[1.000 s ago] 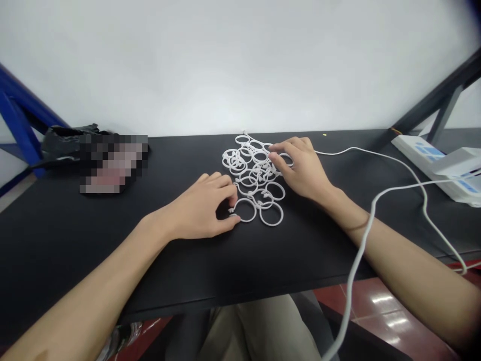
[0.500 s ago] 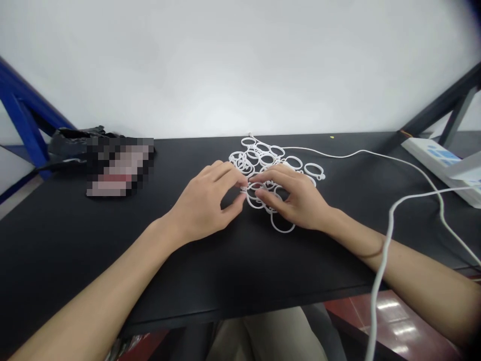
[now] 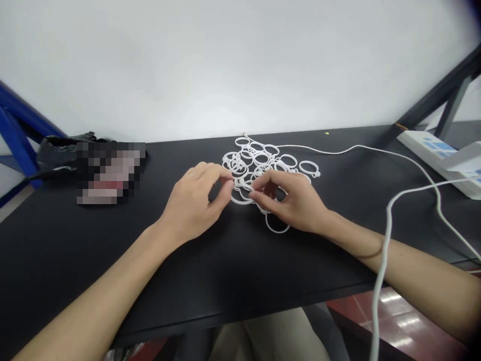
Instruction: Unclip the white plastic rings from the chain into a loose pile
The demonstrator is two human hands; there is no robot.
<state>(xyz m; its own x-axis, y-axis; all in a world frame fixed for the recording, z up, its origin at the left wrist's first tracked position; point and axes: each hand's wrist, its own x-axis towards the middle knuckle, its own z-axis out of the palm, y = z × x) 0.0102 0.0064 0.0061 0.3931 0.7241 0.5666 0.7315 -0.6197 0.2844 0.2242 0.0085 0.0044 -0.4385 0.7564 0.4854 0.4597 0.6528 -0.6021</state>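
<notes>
A heap of white plastic rings (image 3: 263,160) lies in the middle of the black table (image 3: 210,250), several of them hooked together. My left hand (image 3: 195,203) and my right hand (image 3: 291,200) meet over the near part of the heap. Both hands pinch one white ring (image 3: 240,193) between thumb and fingertips, the left from the left side, the right from the right. Another ring (image 3: 277,226) pokes out under my right palm. Two loose rings (image 3: 310,168) lie at the heap's right edge.
A white cable (image 3: 387,220) runs from the heap to the right and hangs over the table's front edge beside my right forearm. A white power strip (image 3: 443,158) sits at the far right. A black bag (image 3: 60,148) lies at the far left beside a blue frame (image 3: 17,130).
My right hand came from the far side of the heap to its near side. Both hands closed together on one ring, and some rings shifted right.
</notes>
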